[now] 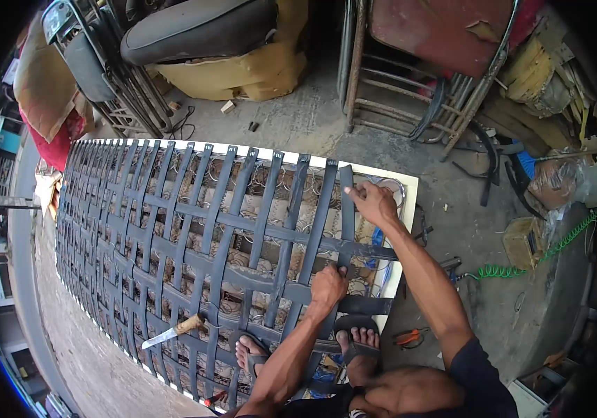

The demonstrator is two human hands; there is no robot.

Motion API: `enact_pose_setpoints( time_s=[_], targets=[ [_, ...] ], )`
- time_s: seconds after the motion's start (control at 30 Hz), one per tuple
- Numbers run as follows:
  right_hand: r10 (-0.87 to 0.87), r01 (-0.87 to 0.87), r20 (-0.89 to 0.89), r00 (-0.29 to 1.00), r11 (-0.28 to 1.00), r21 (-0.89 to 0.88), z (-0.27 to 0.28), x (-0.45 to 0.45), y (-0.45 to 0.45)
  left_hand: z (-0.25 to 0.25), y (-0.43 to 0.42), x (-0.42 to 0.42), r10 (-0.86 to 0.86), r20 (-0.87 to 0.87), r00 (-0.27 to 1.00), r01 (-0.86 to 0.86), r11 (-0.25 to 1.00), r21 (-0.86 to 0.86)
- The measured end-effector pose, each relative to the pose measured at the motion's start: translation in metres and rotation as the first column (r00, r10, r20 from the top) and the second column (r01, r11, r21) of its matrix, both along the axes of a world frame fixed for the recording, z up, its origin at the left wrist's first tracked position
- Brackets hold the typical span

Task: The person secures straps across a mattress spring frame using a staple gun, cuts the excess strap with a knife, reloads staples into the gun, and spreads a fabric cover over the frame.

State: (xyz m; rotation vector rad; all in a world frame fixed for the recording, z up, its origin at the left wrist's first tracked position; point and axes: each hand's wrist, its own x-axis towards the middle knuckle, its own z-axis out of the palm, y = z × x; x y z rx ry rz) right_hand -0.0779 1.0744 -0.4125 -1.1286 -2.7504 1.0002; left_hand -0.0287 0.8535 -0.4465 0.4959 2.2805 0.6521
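Observation:
Black webbing straps (223,198) are woven over and under each other across a large white-edged frame (410,202) with wire springs showing beneath. My right hand (376,205) is near the frame's far right corner, its thumb and fingers closed at the upper part of the last crosswise strap (347,223). Lower down, my left hand (329,285) is in a fist around that same strap, close to where it crosses a lengthwise one. A knife (173,331) with a wooden handle lies on the webbing to the left of my feet.
My sandalled feet (361,341) stand on the webbing. Orange-handled pliers (410,337) lie on the floor at right, below a coiled green air hose (500,272) and a wooden block (523,242). Metal chairs (410,104) and a dark cushion (201,38) stand beyond the frame.

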Motion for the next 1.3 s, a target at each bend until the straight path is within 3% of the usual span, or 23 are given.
enact_pose_setpoints(
  time_s=[0.03, 0.13, 0.17, 0.23, 0.33, 0.4, 0.47, 0.53, 0.6, 0.67, 0.7, 0.73, 0.77, 0.8, 0.87, 0.9, 0.97, 1.0, 1.07, 1.1, 1.17, 1.27, 1.3],
  targets=[
    [0.074, -0.076, 0.092, 0.993, 0.997, 0.027, 0.003, -0.007, -0.001, 0.003, 0.004, -0.003, -0.036, 0.019, 0.999, 0.036, 0.999, -0.035],
    [-0.165, 0.164, 0.006, 0.986, 0.975, -0.149, -0.018, -0.003, 0.005, 0.039, 0.012, -0.005, -0.062, -0.111, 0.992, 0.053, 0.995, -0.084],
    [-0.178, 0.178, 0.012, 0.984, 0.972, -0.151, -0.022, 0.001, 0.005, 0.051, 0.02, -0.002, 0.052, -0.144, 0.988, -0.057, 0.998, -0.032],
    [-0.286, 0.263, -0.067, 0.956, 0.936, -0.235, -0.023, 0.007, 0.005, 0.053, 0.034, 0.002, 0.061, -0.21, 0.976, -0.065, 0.998, -0.011],
    [-0.338, 0.324, -0.061, 0.939, 0.931, -0.165, -0.033, 0.0, 0.003, 0.055, 0.038, -0.004, 0.031, -0.313, 0.949, -0.031, 1.0, 0.003],
    [-0.352, 0.341, -0.048, 0.935, 0.927, -0.158, -0.03, -0.002, 0.003, 0.07, 0.048, -0.027, -0.025, -0.476, 0.879, 0.04, 0.999, 0.023],
    [-0.343, 0.343, 0.027, 0.939, 0.926, -0.156, -0.028, -0.006, 0.006, 0.06, 0.065, -0.048, 0.013, -0.498, 0.867, 0.093, 0.978, 0.187],
    [-0.299, 0.305, 0.061, 0.952, 0.942, -0.142, -0.028, -0.003, 0.01, 0.031, 0.087, -0.061, -0.042, -0.501, 0.864, 0.137, 0.978, 0.155],
    [-0.176, 0.167, -0.088, 0.981, 0.981, -0.101, -0.022, 0.009, 0.017, 0.013, 0.096, -0.056, -0.1, -0.487, 0.868, 0.184, 0.975, 0.128],
    [-0.394, 0.262, -0.19, 0.899, 0.834, -0.485, 0.012, 0.04, 0.026, 0.005, 0.096, -0.052, -0.068, -0.555, 0.829, 0.17, 0.976, 0.133],
    [-0.212, 0.172, -0.409, 0.888, 0.976, -0.134, -0.018, 0.075, 0.047, -0.004, 0.093, -0.051, -0.057, -0.563, 0.824, 0.184, 0.968, 0.172],
    [-0.283, 0.238, -0.329, 0.901, 0.956, -0.17, -0.004, 0.109, 0.056, -0.007, 0.095, -0.05, -0.065, -0.564, 0.823, 0.194, 0.966, 0.172],
    [-0.296, 0.289, -0.245, 0.923, 0.955, -0.063, 0.001, 0.144, 0.065, -0.009, 0.095, -0.048, -0.073, -0.591, 0.803, 0.209, 0.964, 0.165],
    [-0.135, 0.184, -0.192, 0.972, 0.947, 0.265, -0.024, 0.194, 0.082, -0.012, 0.097, -0.047, -0.077, -0.619, 0.781, 0.222, 0.962, 0.16],
    [-0.214, 0.135, 0.286, 0.934, 0.953, 0.271, -0.074, 0.294, 0.094, -0.015, 0.098, -0.045, -0.082, -0.6, 0.796, 0.221, 0.962, 0.161],
    [-0.137, 0.04, 0.516, 0.845, 0.98, 0.194, -0.092, 0.337, 0.091, -0.013, 0.1, -0.044, -0.104, -0.607, 0.787, 0.221, 0.968, 0.12],
    [-0.098, 0.048, 0.669, 0.737, 0.995, 0.092, -0.074, 0.356, 0.058, -0.009, 0.103, -0.045, -0.158, -0.599, 0.785, 0.225, 0.974, 0.037],
    [-0.091, 0.042, 0.668, 0.739, 0.995, 0.089, -0.078, 0.365, 0.054, -0.01, 0.105, -0.045, -0.154, -0.6, 0.785, 0.218, 0.975, 0.034],
    [0.098, -0.159, 0.773, 0.627, 0.987, 0.004, -0.096, 0.385, 0.047, -0.012, 0.104, -0.045, -0.143, -0.622, 0.77, 0.219, 0.974, 0.047],
    [0.106, -0.162, 0.771, 0.628, 0.987, -0.003, -0.111, 0.397, 0.043, -0.013, 0.101, -0.043, -0.146, -0.622, 0.769, 0.217, 0.975, 0.039],
    [0.008, -0.191, 0.662, 0.749, 0.96, 0.205, -0.14, 0.408, 0.047, -0.014, 0.103, -0.044, -0.135, -0.626, 0.768, 0.209, 0.977, 0.045],
    [0.081, -0.326, 0.683, 0.726, 0.915, 0.238, -0.151, 0.391, 0.051, -0.011, 0.104, -0.044, -0.141, -0.602, 0.786, 0.204, 0.978, 0.038],
    [0.073, -0.283, 0.682, 0.728, 0.938, 0.202, -0.154, 0.384, 0.052, -0.01, 0.104, -0.044, -0.135, -0.619, 0.774, 0.194, 0.981, 0.029]
  ],
)
